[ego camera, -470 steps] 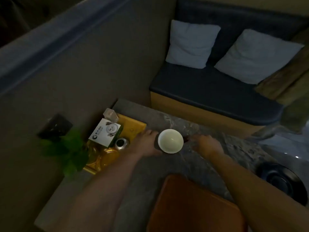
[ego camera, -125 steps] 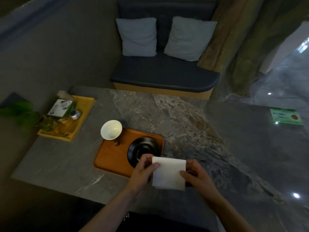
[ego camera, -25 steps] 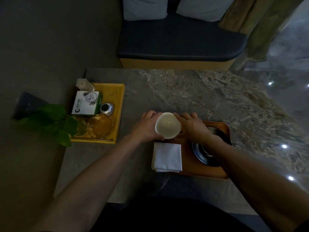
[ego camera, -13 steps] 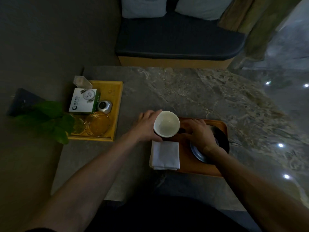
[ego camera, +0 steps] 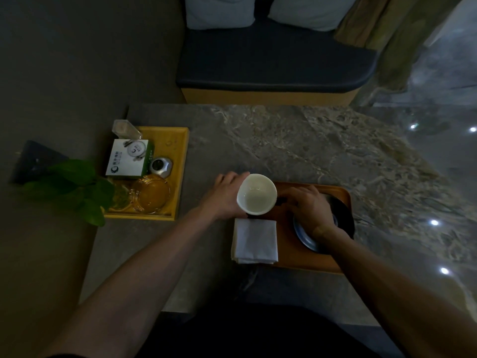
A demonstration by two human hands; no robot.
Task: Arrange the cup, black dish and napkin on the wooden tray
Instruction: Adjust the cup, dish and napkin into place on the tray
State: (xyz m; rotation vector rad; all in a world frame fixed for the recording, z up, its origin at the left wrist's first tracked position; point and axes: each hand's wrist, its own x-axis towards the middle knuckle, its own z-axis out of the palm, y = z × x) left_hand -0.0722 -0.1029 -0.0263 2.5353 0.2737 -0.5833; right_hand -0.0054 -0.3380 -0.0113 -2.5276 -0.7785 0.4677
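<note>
A white cup [ego camera: 256, 194] stands at the far left corner of the wooden tray [ego camera: 289, 257]. My left hand [ego camera: 225, 196] is wrapped around the cup's left side. A folded white napkin [ego camera: 255, 241] lies flat on the tray's near left end, just below the cup. The black dish [ego camera: 343, 220] sits on the tray's right half, and my right hand [ego camera: 308, 209] rests over its left part with the fingers curled near the cup's right side. Whether the fingers grip the dish is hidden.
A yellow tray [ego camera: 178, 174] at the left holds a white and green box [ego camera: 127, 161], a glass ashtray [ego camera: 149, 193] and a small metal pot [ego camera: 161, 167]. Green leaves [ego camera: 74, 187] hang beside it. A dark bench [ego camera: 273, 63] with cushions stands beyond the marble table [ego camera: 296, 140].
My right hand has slid from the cup's side rightward onto the black dish. My left hand stays on the cup. The napkin has not moved.
</note>
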